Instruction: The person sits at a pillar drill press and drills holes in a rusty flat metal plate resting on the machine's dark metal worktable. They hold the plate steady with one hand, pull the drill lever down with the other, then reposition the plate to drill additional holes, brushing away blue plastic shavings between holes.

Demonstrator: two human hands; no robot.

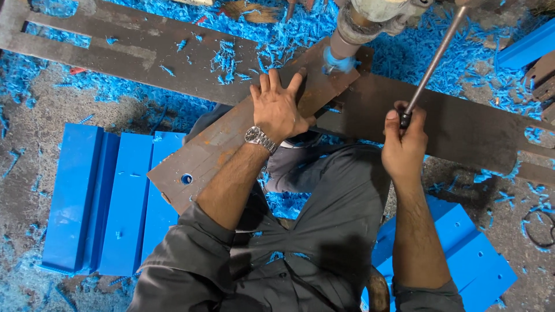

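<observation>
My left hand [278, 107] lies flat, fingers spread, on a rusty brown plate [219, 141] that slants across a long dark steel bed [462, 124]. A wristwatch [260, 138] is on that wrist. The plate's far end sits under a drill spindle [354, 29], whose bit is wrapped in blue swarf [335, 60]. A round hole [186, 179] shows near the plate's near end. My right hand [404, 141] is closed around the black-tipped end of a thin metal feed lever [433, 60] that rises to the machine.
Several blue plastic blocks [110, 202] lie side by side at my left, and another blue block with small holes [462, 254] at my right. Blue shavings [277, 29] cover the floor and machine bed. A blue bar [529, 49] lies at the far right.
</observation>
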